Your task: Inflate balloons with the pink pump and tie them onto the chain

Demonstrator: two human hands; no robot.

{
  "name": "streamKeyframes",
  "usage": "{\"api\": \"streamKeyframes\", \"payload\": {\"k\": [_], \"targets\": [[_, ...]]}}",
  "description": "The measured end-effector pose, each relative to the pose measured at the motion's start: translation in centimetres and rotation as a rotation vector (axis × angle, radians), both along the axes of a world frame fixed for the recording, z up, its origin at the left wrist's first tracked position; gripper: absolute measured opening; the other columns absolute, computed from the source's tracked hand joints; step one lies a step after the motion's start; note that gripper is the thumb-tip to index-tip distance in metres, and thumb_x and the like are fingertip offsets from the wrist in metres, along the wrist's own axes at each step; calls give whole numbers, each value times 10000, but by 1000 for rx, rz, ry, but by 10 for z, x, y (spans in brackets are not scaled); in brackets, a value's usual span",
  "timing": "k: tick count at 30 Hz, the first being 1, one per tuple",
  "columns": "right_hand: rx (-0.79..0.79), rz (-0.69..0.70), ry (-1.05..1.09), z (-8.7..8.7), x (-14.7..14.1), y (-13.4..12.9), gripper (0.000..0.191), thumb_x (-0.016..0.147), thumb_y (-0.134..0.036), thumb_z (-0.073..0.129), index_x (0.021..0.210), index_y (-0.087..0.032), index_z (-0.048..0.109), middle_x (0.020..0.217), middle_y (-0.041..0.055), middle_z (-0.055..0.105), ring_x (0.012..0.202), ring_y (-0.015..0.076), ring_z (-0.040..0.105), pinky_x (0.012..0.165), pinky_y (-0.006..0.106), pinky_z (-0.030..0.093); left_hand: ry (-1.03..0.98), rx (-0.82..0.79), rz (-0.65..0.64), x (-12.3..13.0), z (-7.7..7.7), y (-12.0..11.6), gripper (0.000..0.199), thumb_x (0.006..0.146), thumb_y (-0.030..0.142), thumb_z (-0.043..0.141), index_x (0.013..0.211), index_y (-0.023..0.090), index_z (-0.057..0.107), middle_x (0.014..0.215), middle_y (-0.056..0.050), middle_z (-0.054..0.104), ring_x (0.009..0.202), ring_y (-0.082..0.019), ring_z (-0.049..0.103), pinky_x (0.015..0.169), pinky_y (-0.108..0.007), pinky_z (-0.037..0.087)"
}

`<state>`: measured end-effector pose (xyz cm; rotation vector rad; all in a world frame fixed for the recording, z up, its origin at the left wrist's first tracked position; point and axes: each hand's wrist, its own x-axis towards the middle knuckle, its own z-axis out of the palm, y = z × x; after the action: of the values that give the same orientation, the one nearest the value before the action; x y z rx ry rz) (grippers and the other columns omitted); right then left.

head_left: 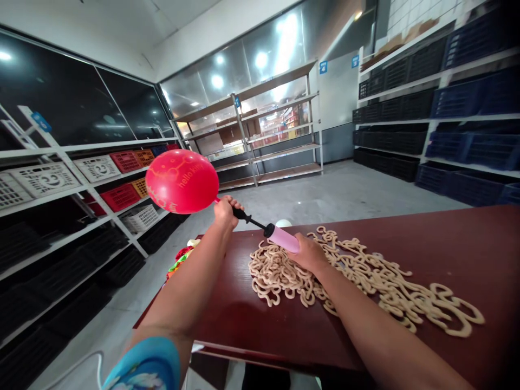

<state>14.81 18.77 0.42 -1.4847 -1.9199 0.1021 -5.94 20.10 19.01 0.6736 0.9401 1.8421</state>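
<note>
Left hand [226,211]: closed on the half-hidden black handle [239,214] of the pink pump [268,231].
Right hand [307,252]: wrapped around the barrel [285,240], covering its end.
Red balloon [182,181]: beside left grip; neck disappears at the fingers.
Tan curls [274,271]: below right grip, partly behind forearm.
Pale round thing [283,222]: beyond the pump, mostly hidden.

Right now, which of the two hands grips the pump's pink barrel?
The right hand; the left hand holds the black end of the pump, beside the red balloon.
</note>
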Motion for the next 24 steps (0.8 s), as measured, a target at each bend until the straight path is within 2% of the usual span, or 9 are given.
{"api": "streamKeyframes", "payload": {"k": [3, 6, 8, 12, 18, 21, 24], "targets": [[3, 5, 0, 0, 1, 0, 333, 649, -399, 595, 918, -205, 570, 805, 81, 641, 698, 239, 592, 582, 346, 394, 8, 25, 21, -20, 19, -1, 172, 642, 32, 387, 608, 188, 320, 453, 73, 235, 351, -70, 305, 434, -234, 327], [-4, 19, -1, -3, 1, 1, 351, 649, -406, 595, 935, -205, 571, 806, 83, 644, 700, 241, 594, 589, 349, 398, -5, 35, 35, -25, 20, -1, 170, 634, 31, 380, 603, 187, 319, 458, 70, 241, 350, -71, 303, 421, -232, 309], [0, 22, -7, -6, 1, 2, 355, 647, -427, 601, 920, -203, 570, 796, 82, 644, 693, 236, 596, 587, 343, 396, -24, 37, 38, -19, 12, -1, 167, 643, 41, 380, 602, 189, 315, 461, 69, 242, 350, -72, 301, 416, -231, 302], [5, 12, -15, -10, 0, 3, 354, 635, -411, 618, 915, -199, 572, 791, 79, 648, 683, 229, 601, 572, 324, 385, -36, 9, 22, 7, -16, 0, 159, 662, 58, 388, 613, 194, 321, 464, 71, 231, 348, -78, 305, 423, -233, 308], [27, 9, -34, -6, -2, 1, 395, 639, -390, 639, 974, -193, 570, 775, 74, 652, 701, 228, 616, 597, 310, 388, -54, -24, -55, 44, -55, 2, 150, 690, 96, 402, 616, 197, 319, 472, 66, 247, 356, -79, 317, 424, -230, 301], [24, 3, -44, -4, -2, 0, 396, 636, -403, 638, 967, -198, 566, 789, 73, 652, 697, 229, 614, 590, 308, 382, -67, -24, -61, 48, -60, 2, 141, 686, 96, 397, 618, 198, 326, 469, 63, 257, 359, -84, 325, 424, -236, 303], [51, -15, -48, -4, -3, 0, 372, 645, -412, 619, 949, -203, 567, 779, 72, 645, 683, 230, 608, 583, 313, 374, -58, -34, -49, 39, -51, 2, 144, 671, 78, 398, 620, 197, 336, 467, 62, 264, 361, -87, 327, 430, -246, 315]]}}
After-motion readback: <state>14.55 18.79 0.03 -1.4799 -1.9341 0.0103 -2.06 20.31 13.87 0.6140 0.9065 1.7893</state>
